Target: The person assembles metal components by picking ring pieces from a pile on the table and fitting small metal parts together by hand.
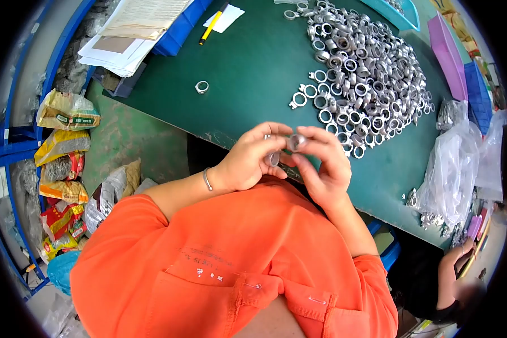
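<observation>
My left hand (pixel 250 156) is closed around a small metal ring (pixel 272 159) near the front edge of the table. Opposite it, my right hand (pixel 327 166) pinches another metal ring (pixel 295 142) between thumb and fingers. The two hands almost meet, and the fingertips are slightly blurred. Just beyond my right hand spreads a large heap of similar metal rings (pixel 372 84), many with small lugs. One single ring (pixel 201 87) lies apart from the heap, on the left part of the green table (pixel 248 73).
A yellow marker (pixel 210 27) and papers (pixel 130 28) beside a blue bin (pixel 177 34) are at the back left. Right of the heap are a purple tray (pixel 448 56) and clear plastic bags (pixel 450 163). Sacks (pixel 67 112) line the left shelf. Another person's arm (pixel 448 273) shows lower right.
</observation>
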The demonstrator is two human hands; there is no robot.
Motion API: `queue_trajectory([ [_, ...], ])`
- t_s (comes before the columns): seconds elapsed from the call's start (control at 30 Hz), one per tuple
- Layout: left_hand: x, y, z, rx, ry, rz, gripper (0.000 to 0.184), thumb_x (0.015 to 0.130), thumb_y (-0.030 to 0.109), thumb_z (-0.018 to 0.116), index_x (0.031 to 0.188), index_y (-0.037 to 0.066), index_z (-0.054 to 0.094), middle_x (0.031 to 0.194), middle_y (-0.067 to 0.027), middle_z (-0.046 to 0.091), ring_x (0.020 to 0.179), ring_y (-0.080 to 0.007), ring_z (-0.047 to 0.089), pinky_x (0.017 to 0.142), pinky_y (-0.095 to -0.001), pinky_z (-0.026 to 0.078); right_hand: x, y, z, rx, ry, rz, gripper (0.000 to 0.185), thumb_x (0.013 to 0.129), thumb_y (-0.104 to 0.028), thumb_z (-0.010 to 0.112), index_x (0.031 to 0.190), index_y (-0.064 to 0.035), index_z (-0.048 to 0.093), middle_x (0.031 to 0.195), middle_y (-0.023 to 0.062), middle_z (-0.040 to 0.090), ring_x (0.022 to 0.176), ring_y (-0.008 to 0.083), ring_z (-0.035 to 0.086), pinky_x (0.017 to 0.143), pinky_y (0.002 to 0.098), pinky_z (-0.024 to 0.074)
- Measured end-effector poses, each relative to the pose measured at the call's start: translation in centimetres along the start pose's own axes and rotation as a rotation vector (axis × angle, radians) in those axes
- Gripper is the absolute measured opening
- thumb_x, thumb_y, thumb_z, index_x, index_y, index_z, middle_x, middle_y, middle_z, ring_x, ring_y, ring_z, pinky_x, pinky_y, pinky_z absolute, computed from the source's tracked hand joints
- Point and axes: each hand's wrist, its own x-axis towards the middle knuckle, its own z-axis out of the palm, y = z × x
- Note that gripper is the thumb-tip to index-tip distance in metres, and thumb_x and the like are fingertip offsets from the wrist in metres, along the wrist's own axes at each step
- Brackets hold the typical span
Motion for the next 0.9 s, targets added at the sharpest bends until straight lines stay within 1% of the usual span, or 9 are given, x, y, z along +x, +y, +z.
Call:
queue_trajectory([
  [0.03, 0.6, -0.3, -1.4, -0.123, -0.08, -0.061, 0.017, 0.093, 0.02, 0.048, 0.101, 0.007, 0.054, 0.083, -0.0031, 0.06, 0.072, -0.0124, 0.06, 0.058, -0.0295, 0.054, 0.9, -0.2, -0.4, -0.079, -0.123, -0.14, 0.032, 0.068, 0.001, 0.072, 0.098, -0.0007, 0.06, 0.099, 0.0127, 0.061, 0.084, 0.0242, 0.061, 0.072, 0.0305, 0.0498],
  [0.1, 1.0, -0.6, -2.8, -0.268, -0.171, -0.1, 0.014, 0.094, 0.016, 0.045, 0.102, 0.007, 0.053, 0.087, -0.0057, 0.06, 0.074, -0.0153, 0.061, 0.051, -0.027, 0.051, 2.2, -0.2, -0.5, -0.055, -0.193, -0.151, 0.031, 0.066, 0.0, 0.071, 0.095, -0.002, 0.06, 0.097, 0.0104, 0.061, 0.083, 0.0275, 0.059, 0.071, 0.035, 0.0472],
  [0.13, 0.9, -0.5, -2.6, -0.266, -0.176, -0.101, 0.014, 0.094, 0.016, 0.045, 0.102, 0.007, 0.053, 0.087, -0.0057, 0.06, 0.074, -0.0153, 0.061, 0.051, -0.027, 0.051, 2.7, 0.5, -0.5, -0.291, -0.169, -0.165, 0.028, 0.067, 0.0, 0.067, 0.095, -0.0028, 0.061, 0.095, 0.0091, 0.06, 0.083, 0.0268, 0.057, 0.07, 0.036, 0.0449],
  [0.23, 0.6, -0.2, -1.8, -0.044, -0.08, -0.046, 0.008, 0.092, 0.014, 0.05, 0.096, 0.008, 0.053, 0.082, -0.0045, 0.058, 0.07, -0.0123, 0.058, 0.049, -0.0242, 0.047, 3.6, 3.1, 0.0, -0.918, -0.122, -0.059, 0.026, 0.068, -0.003, 0.057, 0.093, -0.0067, 0.062, 0.093, 0.0055, 0.056, 0.088, 0.0242, 0.051, 0.075, 0.0364, 0.0361],
  [0.3, 0.3, -0.1, -1.3, 0.057, -0.052, -0.025, 0.007, 0.09, 0.013, 0.055, 0.094, 0.007, 0.054, 0.079, -0.0032, 0.057, 0.067, -0.0102, 0.055, 0.047, -0.0221, 0.043, 3.6, 3.4, -0.1, -0.979, -0.131, -0.027, 0.02, 0.069, -0.005, 0.059, 0.088, -0.0082, 0.062, 0.093, 0.0055, 0.055, 0.087, 0.0241, 0.05, 0.075, 0.0358, 0.035],
  [0.47, 0.1, 0.1, -1.0, 0.224, 0.013, 0.088, 0.011, 0.09, 0.014, 0.056, 0.096, 0.005, 0.056, 0.081, -0.003, 0.057, 0.067, -0.008, 0.053, 0.047, -0.02, 0.042, 2.0, 1.6, -0.3, -0.521, -0.078, -0.017, 0.013, 0.074, -0.001, 0.066, 0.084, -0.0061, 0.059, 0.091, 0.0073, 0.055, 0.081, 0.0238, 0.052, 0.07, 0.0342, 0.0413],
  [0.53, 0.0, 0.1, -0.8, 0.283, -0.026, 0.125, 0.011, 0.09, 0.013, 0.056, 0.095, 0.004, 0.056, 0.081, -0.0029, 0.057, 0.066, -0.0076, 0.053, 0.046, -0.019, 0.04, 0.4, 0.7, -0.2, 0.381, -0.031, 0.671, 0.006, 0.086, -0.003, 0.059, 0.091, -0.0003, 0.056, 0.098, 0.0063, 0.059, 0.079, 0.0094, 0.056, 0.067, 0.0209, 0.0453],
  [0.83, -0.6, -0.1, 0.3, 0.606, -0.097, 0.264, 0.011, 0.088, 0.011, 0.059, 0.092, 0.001, 0.061, 0.067, -0.0026, 0.057, 0.051, -0.0032, 0.045, 0.044, -0.0157, 0.034, -2.4, 0.0, 0.1, 0.489, 0.088, 0.49, 0.009, 0.082, 0.006, 0.06, 0.09, 0.0025, 0.059, 0.103, 0.0109, 0.059, 0.089, 0.0153, 0.058, 0.078, 0.026, 0.0478],
  [0.9, -0.8, 0.0, 0.6, 0.655, -0.091, 0.298, 0.01, 0.087, 0.01, 0.06, 0.09, 0.0, 0.062, 0.07, -0.0023, 0.057, 0.052, -0.0034, 0.046, 0.046, -0.016, 0.035, -2.4, 0.0, -0.2, 0.213, 0.038, 0.294, 0.009, 0.08, 0.007, 0.062, 0.088, 0.0026, 0.059, 0.104, 0.0117, 0.059, 0.092, 0.017, 0.059, 0.079, 0.0269, 0.0485],
])
